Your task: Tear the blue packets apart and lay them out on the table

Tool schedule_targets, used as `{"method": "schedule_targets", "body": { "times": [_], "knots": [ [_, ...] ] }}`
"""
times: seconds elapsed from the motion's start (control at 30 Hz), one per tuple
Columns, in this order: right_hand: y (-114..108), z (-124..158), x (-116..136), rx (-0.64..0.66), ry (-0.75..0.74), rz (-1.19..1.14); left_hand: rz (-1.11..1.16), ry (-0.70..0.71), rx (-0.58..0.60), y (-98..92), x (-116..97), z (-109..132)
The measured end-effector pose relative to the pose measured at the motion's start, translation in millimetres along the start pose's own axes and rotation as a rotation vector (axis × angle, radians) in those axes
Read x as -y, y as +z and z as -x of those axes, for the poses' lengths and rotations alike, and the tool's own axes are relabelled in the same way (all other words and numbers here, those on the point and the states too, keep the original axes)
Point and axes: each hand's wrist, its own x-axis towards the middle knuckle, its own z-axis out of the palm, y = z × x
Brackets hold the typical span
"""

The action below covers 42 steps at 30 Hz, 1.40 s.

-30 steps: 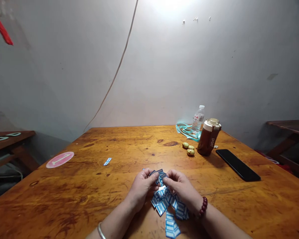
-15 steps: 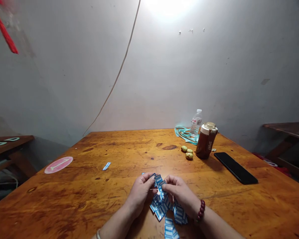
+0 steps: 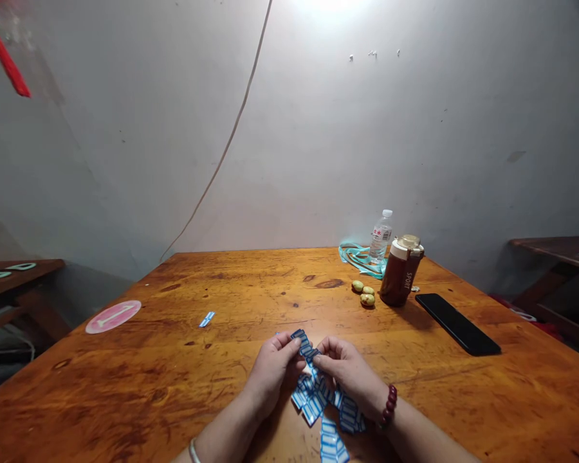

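Note:
A bunch of small blue-and-white striped pieces (image 3: pixel 313 406), seemingly folded and linked into strips, lies on the wooden table (image 3: pixel 174 386) close to me. My left hand (image 3: pixel 273 370) pinches one end of a striped strip between thumb and fingers. Opposite it, my right hand (image 3: pixel 351 373) grips the same strip a little lower, thumb on top. Part of the bunch hangs down below my hands toward the front edge. How the pieces join is too small to make out. A single striped piece (image 3: pixel 206 319) lies apart, ahead and to the left.
At the right stand a brown sports bottle (image 3: pixel 399 273) and a clear water bottle (image 3: pixel 380 239) beside turquoise ribbon (image 3: pixel 352 253). Several small yellowish oval things (image 3: pixel 367 299) lie nearby, with a black phone (image 3: pixel 458 325) farther right. A pink round sticker (image 3: pixel 113 317) is at left.
The top of the striped strip has shifted slightly between my fingers. Both hands stay close together in nearly the same place. The whole view has tilted a little.

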Motion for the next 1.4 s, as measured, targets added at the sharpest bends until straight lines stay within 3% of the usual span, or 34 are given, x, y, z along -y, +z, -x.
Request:
{"method": "schedule_targets", "body": {
  "times": [0.17,0.33,0.63,1.03,1.4],
  "knots": [
    [-2,2,5,-0.022,-0.036,-0.059,-0.031,-0.015,-0.108,-1.0,-6,-1],
    [0,4,10,-0.032,-0.076,-0.038,-0.076,-0.013,-0.012,5.3,-2,3],
    [0,-2,1,-0.160,-0.064,-0.052,-0.088,-0.086,0.076,9.6,-4,6],
    [6,5,11,-0.026,-0.039,-0.104,-0.130,-0.061,0.079,5.6,1,4],
    [1,2,3,-0.149,-0.158,0.198,-0.093,-0.012,0.055,6.4,0,5]
  ]
}}
